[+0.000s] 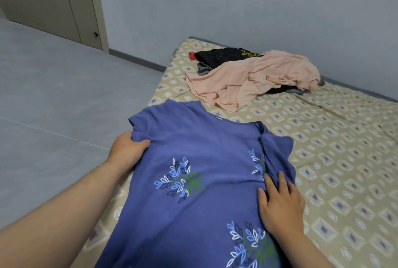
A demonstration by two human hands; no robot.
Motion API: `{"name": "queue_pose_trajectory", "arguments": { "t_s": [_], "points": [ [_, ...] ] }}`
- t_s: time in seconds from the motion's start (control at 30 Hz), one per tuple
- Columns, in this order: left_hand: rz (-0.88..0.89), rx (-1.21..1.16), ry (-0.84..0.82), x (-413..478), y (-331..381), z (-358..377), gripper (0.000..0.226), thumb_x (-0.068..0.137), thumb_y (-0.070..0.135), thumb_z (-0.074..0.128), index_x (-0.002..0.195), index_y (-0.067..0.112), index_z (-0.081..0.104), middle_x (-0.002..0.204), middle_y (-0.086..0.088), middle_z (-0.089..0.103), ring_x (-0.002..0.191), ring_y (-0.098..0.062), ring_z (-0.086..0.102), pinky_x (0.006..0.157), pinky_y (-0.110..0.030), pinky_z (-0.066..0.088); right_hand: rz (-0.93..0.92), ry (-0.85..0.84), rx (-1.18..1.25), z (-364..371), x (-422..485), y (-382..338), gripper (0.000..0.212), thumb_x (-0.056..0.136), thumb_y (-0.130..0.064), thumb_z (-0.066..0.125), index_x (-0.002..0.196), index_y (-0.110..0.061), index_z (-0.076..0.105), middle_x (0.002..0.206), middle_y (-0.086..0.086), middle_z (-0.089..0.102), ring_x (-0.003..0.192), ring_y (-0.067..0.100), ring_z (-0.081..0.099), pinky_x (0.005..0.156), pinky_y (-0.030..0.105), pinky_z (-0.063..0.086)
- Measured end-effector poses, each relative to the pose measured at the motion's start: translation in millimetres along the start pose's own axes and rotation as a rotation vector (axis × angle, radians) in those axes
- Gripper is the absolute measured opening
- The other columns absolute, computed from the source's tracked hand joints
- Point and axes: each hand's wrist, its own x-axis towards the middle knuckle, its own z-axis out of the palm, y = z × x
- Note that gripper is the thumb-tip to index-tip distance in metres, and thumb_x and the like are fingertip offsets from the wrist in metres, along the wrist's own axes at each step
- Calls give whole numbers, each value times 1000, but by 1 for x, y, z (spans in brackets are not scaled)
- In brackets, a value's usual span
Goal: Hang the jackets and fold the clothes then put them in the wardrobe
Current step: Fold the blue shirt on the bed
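A blue shirt (pixel 204 151) with leaf prints lies spread on a patterned mattress (pixel 336 160), neck pointing away from me. My left hand (pixel 127 149) grips the shirt's left sleeve at the mattress edge, thumb on top of the fabric. My right hand (pixel 280 203) rests flat on the shirt's right side, fingers straight, just below the right sleeve, which is folded inward. Beyond the shirt lies a pile of clothes: a peach garment (pixel 254 78) on top of black clothing (pixel 219 56) with a red bit showing.
The mattress lies on a grey tiled floor (pixel 53 95), against a pale blue wall (pixel 237 4). Wardrobe doors (pixel 53 2) stand shut at the upper left, with a small knob low on one door.
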Motion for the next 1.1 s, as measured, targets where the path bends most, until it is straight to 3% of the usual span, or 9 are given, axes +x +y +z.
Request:
{"name": "queue_pose_trajectory", "arguments": {
  "t_s": [0.1,0.27,0.47,0.6,0.67,0.73,0.8,0.97,1.1],
  "points": [
    [11,-25,47,0,-2,2,14,70,24,71,77,13,66,75,-4,69,68,-23,60,60,-31,43,-33,-29,-88,-7,4,8,53,98,-47,34,144,-28,51,157,12,37,137,41,35,112,53,26],
    [70,-97,159,9,17,1,11,75,12,67,68,7,61,64,-4,56,59,-20,45,56,-30,36,-245,348,123,-28,15,-32,45,76,-20,52,113,-7,73,141,26,53,121,56,49,103,68,36],
    [-148,-727,135,19,22,0,29,78,-17,40,91,0,60,84,-14,52,79,-27,49,67,-41,41,-531,51,301,-10,16,-160,58,93,-34,45,149,-21,43,165,7,21,152,33,17,122,50,8],
    [-286,-655,423,39,6,-35,37,88,-12,44,121,-5,59,91,-14,57,84,-24,55,64,-33,50,-496,-45,192,15,15,-186,65,95,-45,26,157,-28,23,167,0,13,153,20,7,123,39,-4],
    [-439,-636,310,36,-3,-40,28,94,11,59,118,-3,59,84,-13,56,69,-23,54,61,-34,49,-484,-44,211,14,12,-183,67,92,-46,24,157,-28,25,166,-1,16,153,19,10,123,38,-4],
    [-552,-648,-38,28,1,-37,43,92,44,64,99,1,63,80,-12,63,61,-23,60,55,-28,51,-472,-37,233,12,12,-184,69,90,-46,21,156,-29,28,166,-2,19,153,19,13,123,36,-3],
    [-517,-636,-274,27,4,-27,39,91,47,63,96,9,71,83,-9,74,68,-24,70,60,-30,57,-470,-41,224,14,14,-185,68,90,-46,23,156,-29,28,166,-2,19,152,18,13,123,36,-2],
    [-557,-541,-231,43,4,-11,12,96,17,59,90,8,65,71,-11,71,68,-26,63,50,-30,54,-464,-16,237,16,14,-185,65,92,-44,31,155,-29,30,165,-2,21,152,17,15,123,35,0],
    [-459,-769,35,59,2,-6,20,86,-8,45,76,6,56,79,-13,57,66,-27,55,52,-32,49,-458,-22,235,16,14,-186,64,93,-44,31,156,-30,29,165,-3,20,152,16,14,123,33,-2]
  ]
}}
